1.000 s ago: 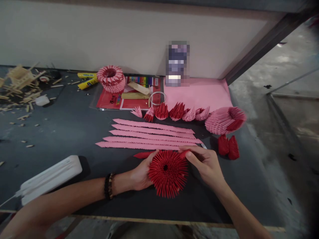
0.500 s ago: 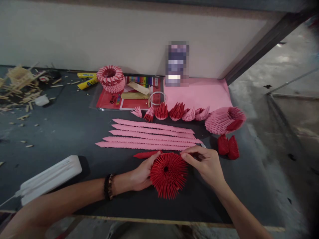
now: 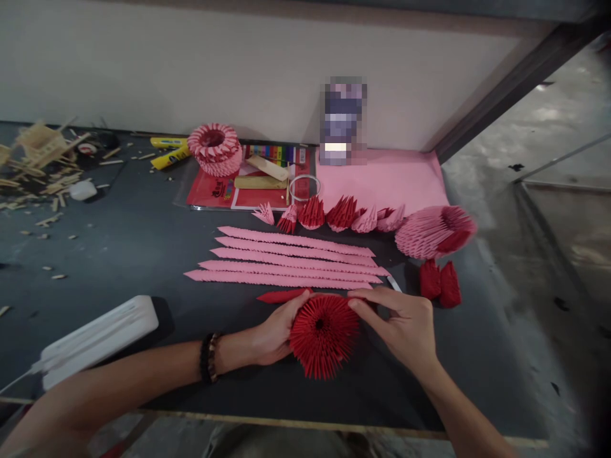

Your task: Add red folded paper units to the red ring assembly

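A round red folded-paper piece with spiky points and a dark hole in its middle sits low on the dark table. My left hand cups its left side with fingers curled round the rim. At its upper right edge my right hand pinches and presses with thumb and fingers. A loose red paper strip lies just behind my left thumb. Several long pink folded strips lie side by side a little farther back.
A pink and red paper bowl lies on its side at right, two red pieces below it. Small fans, a pink ring, pink sheet, white case and wooden scraps lie about.
My right hand has dropped from above the red piece onto its upper right rim, and the small red unit it pinched no longer shows. The left hand has kept its hold.
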Motion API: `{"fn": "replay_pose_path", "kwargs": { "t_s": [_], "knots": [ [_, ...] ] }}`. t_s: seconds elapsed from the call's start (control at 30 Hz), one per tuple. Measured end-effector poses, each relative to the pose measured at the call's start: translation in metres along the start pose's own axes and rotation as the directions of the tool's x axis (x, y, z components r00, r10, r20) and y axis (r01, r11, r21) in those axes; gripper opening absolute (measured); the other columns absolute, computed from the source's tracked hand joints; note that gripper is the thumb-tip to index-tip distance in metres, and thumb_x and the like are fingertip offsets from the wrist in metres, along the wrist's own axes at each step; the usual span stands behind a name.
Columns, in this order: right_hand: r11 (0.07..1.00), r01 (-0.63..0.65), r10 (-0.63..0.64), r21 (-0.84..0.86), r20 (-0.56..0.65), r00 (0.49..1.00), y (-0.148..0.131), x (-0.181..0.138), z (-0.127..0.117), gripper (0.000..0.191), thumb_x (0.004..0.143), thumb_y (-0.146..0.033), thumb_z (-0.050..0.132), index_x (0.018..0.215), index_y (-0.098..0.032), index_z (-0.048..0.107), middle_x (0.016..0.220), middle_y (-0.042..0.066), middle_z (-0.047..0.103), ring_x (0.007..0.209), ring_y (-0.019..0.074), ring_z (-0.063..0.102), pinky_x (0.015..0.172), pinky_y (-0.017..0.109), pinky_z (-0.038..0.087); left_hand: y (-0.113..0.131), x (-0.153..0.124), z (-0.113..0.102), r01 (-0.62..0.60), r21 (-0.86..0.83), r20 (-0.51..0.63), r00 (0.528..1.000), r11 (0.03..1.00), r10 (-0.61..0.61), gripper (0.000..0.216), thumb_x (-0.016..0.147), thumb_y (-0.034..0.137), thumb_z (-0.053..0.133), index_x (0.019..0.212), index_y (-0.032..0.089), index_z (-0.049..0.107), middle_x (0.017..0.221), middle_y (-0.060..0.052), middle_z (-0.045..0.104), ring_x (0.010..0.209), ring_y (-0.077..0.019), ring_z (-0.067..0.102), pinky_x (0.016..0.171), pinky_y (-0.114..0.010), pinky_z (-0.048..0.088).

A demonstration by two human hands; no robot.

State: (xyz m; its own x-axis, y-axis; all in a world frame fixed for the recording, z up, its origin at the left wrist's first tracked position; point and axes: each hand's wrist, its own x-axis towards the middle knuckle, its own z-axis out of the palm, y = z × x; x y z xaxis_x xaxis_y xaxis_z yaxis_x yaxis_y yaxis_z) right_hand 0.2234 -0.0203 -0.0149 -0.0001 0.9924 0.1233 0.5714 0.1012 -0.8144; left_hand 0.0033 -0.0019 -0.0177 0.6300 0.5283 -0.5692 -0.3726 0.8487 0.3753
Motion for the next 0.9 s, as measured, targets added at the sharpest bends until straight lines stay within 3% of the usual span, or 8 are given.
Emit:
{"fn": "replay_pose_path", "kwargs": {
  "t_s": [0.13,0.37,0.57,0.9],
  "knots": [
    [0.997,-0.067,0.066,0.027,0.023,0.998,0.0030,0.0009,-0.0007,0.015,0.092,-0.040,0.074,0.093,-0.031,0.086,0.090,0.001,0.086,0.080,0.0218,0.080,0.076,0.036,0.064,-0.0009,0.0011,-0.0011,-0.017,-0.033,0.013,1.000,0.999,0.017,0.041,0.105,0.040,0.046,0.099,0.022,0.082,0.098,-0.005,0.082,0.123,-0.0278,0.068,0.115,-0.040,0.041],
    [0.977,-0.180,0.181,0.118,0.003,0.983,0.0068,0.0005,0.0017,0.015,0.090,-0.044,0.077,0.091,-0.031,0.085,0.085,0.000,0.085,0.072,0.0202,0.078,0.068,0.033,0.063,-0.0022,0.0020,-0.0018,-0.023,-0.004,0.039,0.999,1.000,0.023,0.044,0.107,0.041,0.041,0.120,0.023,0.078,0.107,-0.005,0.082,0.122,-0.0257,0.069,0.112,-0.036,0.045],
    [0.965,-0.204,0.205,0.166,0.015,0.979,0.0034,0.0014,0.0008,0.019,0.090,-0.045,0.076,0.089,-0.029,0.085,0.076,0.000,0.082,0.065,0.0181,0.076,0.062,0.029,0.061,-0.0036,0.0041,-0.0063,0.020,-0.020,0.005,1.000,1.000,-0.020,0.039,0.102,0.045,0.052,0.115,0.019,0.078,0.107,-0.007,0.081,0.109,-0.0236,0.074,0.108,-0.037,0.049],
    [0.928,-0.187,0.215,0.323,-0.052,0.975,0.0076,-0.0026,0.0022,0.012,0.090,-0.039,0.078,0.090,-0.028,0.084,0.078,0.001,0.081,0.060,0.0159,0.070,0.054,0.027,0.057,-0.0002,0.0027,-0.0053,-0.039,0.044,0.061,0.998,0.998,0.036,0.044,0.105,0.040,0.042,0.111,0.018,0.080,0.110,-0.010,0.080,0.103,-0.0247,0.073,0.097,-0.036,0.051]
  ]
}}
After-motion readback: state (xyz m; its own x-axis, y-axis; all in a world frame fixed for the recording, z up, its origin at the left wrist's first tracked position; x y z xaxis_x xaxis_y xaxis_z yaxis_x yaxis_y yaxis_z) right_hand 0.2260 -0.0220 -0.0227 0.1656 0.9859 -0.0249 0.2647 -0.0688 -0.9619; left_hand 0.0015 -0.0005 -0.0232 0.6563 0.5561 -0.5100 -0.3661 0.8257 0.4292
